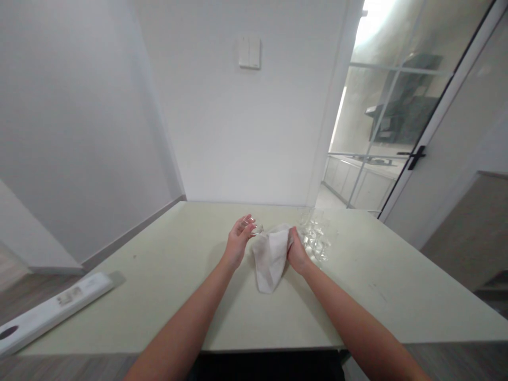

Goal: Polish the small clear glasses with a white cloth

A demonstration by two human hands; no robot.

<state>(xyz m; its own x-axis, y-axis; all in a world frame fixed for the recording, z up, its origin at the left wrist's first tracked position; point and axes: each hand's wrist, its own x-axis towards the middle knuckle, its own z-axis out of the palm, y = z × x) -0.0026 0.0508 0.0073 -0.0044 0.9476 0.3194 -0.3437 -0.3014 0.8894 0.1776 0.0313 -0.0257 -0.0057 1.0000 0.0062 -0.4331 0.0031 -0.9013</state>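
Note:
My left hand has its fingers curled around part of a small clear glass, its outline hard to make out. A white cloth hangs between my two hands, covering the right side of that glass. Gripping the cloth from the right is my right hand, thumb uppermost and the other fingers mostly hidden. Just beyond it, several clear glasses stand close together on the table; their exact shapes blur into one another.
The pale table reaches back to a white wall with a light switch. A long white box-like object lies over the table's left edge. At the right is a glass-paned door with a black handle.

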